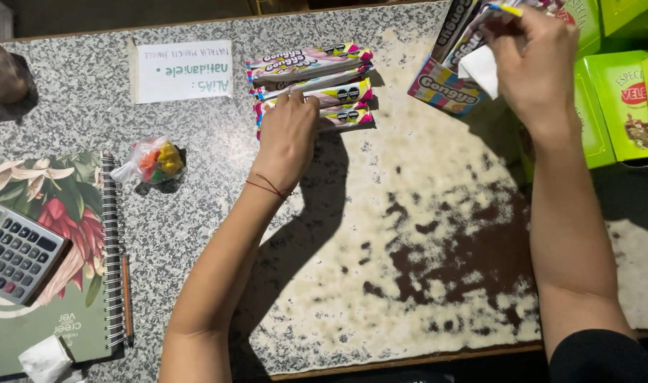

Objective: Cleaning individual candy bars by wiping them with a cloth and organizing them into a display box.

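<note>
Head view: left hand (287,135) lies flat, fingers extended, pressing on a row of candy packets (311,84) laid side by side on the speckled stone counter (409,234); it grasps nothing. Right hand (535,60) is closed around packets at the opened display box (445,86), top right. Spiral notebook (54,262), calculator (15,252), small sweet bag (157,162) sit left.

paper note (182,71) taped at upper left of the speckled counter (423,269) | small clear bag of coloured sweets (157,163) left of centre | floral spiral notebook (61,234) at lower left, grey calculator (15,252) lying on it, pencil (127,298) just beside its spiral | green boxes (622,99) at right edge | crumpled white paper (46,360) at bottom left
</note>
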